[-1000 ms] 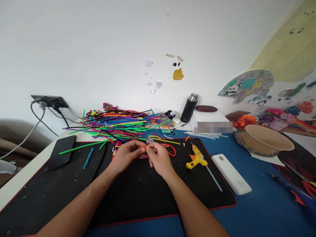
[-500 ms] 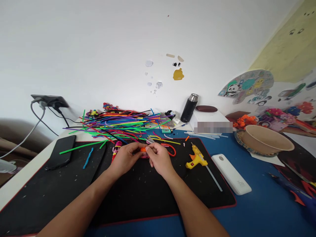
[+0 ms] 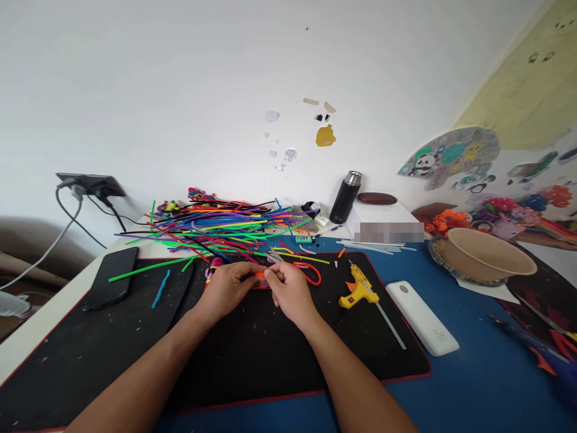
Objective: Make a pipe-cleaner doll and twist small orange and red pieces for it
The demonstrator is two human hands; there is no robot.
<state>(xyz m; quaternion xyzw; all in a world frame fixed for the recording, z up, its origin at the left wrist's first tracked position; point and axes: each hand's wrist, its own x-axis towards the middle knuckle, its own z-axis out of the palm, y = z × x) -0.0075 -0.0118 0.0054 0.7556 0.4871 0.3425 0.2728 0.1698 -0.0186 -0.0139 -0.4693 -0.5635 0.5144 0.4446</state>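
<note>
Pinching a short orange piece [image 3: 259,275] between thumb and forefinger, the left hand [image 3: 228,285] closes on its left end; the right hand [image 3: 292,288] closes thumb and forefinger on its right end. The piece lies above the black mat [image 3: 252,361], inside its far edge and about midway along it. Its shape beneath the fingertips is too small to tell.

Progress, as judged here: the orange piece is in mid-handling, and no completed join shows on it. A pink item just below the fingers is mostly hidden, so whether the two touch cannot be told. Beside the left hand, a pink-and-yellow bundle [image 3: 215,264] appears already wound. Nearer the mat's left end, a twisted blue length [image 3: 161,288] lies apart, unattached.

Beyond the right hand, red-handled scissors [image 3: 318,273] rest by the far edge, out of the grip. Toward the mat's far right corner, a yellow glue gun [image 3: 360,291] lies unheld, a translucent glue stick [image 3: 390,326] protruding from its rear; any gluing of the orange piece, if intended, seems undone. Past the far edge, along the back of the table [image 3: 252,422], a heap of coloured stems [image 3: 225,225] lies loose, largely unworked.
</note>
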